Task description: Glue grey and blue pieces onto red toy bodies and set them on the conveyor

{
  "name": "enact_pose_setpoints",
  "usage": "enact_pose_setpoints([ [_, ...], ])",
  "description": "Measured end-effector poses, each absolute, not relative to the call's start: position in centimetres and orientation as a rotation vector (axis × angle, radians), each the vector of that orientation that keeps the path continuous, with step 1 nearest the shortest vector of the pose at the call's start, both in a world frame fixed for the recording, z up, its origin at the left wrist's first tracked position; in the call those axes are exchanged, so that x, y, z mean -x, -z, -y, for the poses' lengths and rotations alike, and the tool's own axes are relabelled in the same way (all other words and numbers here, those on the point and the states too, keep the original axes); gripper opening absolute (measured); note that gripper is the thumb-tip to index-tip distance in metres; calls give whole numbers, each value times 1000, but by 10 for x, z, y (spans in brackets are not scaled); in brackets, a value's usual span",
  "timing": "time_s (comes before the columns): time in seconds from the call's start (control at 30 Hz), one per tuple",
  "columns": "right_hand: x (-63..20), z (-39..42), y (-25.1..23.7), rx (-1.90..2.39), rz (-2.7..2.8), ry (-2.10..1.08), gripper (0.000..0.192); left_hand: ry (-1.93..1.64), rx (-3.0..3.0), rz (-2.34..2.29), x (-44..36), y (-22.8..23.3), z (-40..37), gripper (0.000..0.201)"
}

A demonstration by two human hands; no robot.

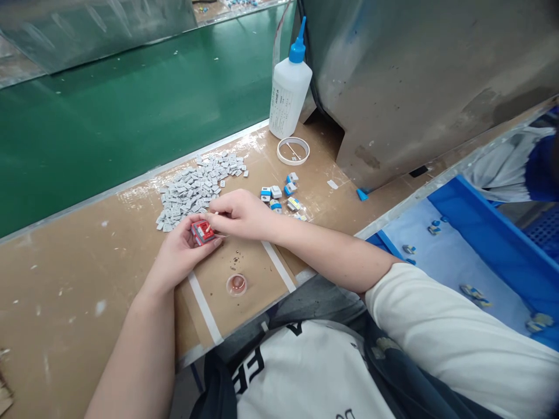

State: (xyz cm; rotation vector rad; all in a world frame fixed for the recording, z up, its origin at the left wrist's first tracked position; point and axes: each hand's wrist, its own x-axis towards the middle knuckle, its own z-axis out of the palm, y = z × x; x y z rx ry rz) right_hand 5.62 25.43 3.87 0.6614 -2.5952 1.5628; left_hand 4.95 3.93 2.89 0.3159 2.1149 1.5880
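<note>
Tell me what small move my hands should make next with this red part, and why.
Probably bring the right hand down the last bit so its fingertips meet the red part. The left hand already cradles that part steady, and the right fingertips pinch what looks like a thin stick just above it, though it is too small to tell. The pile of grey pieces lies just beyond.

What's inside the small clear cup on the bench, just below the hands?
The clear cup holds a little reddish-orange liquid or paste; what it is cannot be told. It sits open on the brown bench, apart from both hands. Nothing covers it.
</note>
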Motion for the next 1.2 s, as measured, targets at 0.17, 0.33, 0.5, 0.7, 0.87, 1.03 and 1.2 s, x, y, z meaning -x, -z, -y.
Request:
enact_pose_setpoints([
  [0.17,-55,-255,-47,-659,2746,-1454,44,-1682,-251,-2053,-49,-28,-40,64],
  [0.33,-54,-255,-50,-650,2757,-1406,41,-1728,-226,-1994,-48,-27,-39,66],
  [0.5,-55,-255,-50,-616,2727,-1437,41,-1742,-257,-1986,-46,-26,-36,64],
  [0.7,-54,-253,-45,-585,2634,-1527,44,-1705,-288,-1984,-47,-25,-33,63],
  [0.87,-56,-254,-43,-756,2567,-1541,45,-1695,-329,-2028,-48,-27,-35,63],
  [1.03,-55,-256,-44,-780,2576,-1430,45,-1683,-314,-2030,-49,-29,-35,65],
  [1.2,-55,-256,-42,-785,2535,-1429,45,-1677,-291,-2038,-48,-27,-34,66],
])
